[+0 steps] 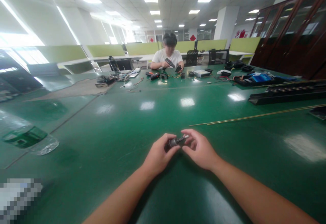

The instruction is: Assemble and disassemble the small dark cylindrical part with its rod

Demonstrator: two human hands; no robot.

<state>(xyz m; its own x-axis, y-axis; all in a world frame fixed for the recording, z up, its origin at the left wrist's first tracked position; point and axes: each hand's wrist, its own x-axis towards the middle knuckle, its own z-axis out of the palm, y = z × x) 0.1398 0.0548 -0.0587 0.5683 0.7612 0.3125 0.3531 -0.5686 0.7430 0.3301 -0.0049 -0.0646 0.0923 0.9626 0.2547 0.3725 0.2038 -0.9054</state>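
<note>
A small dark cylindrical part (174, 142), with a thinner ribbed shaft ending in a bright metal tip, is held above the green table (122, 169). My left hand (160, 152) is closed around its thicker body, thumb on the near side and fingers on the far side. The shaft points right, toward my right hand (200, 149). That hand's thumb and curved fingers are apart around the shaft's tip; whether a finger touches the tip is unclear. The exact kind of part is too small to tell.
Thin brass-coloured rods (236, 118) and a long black rail (285, 95) lie to the right. A clear bottle with a green label (28, 137) lies left. Across the table a person (166, 59) holds a power drill (169, 63) among scattered tools and parts.
</note>
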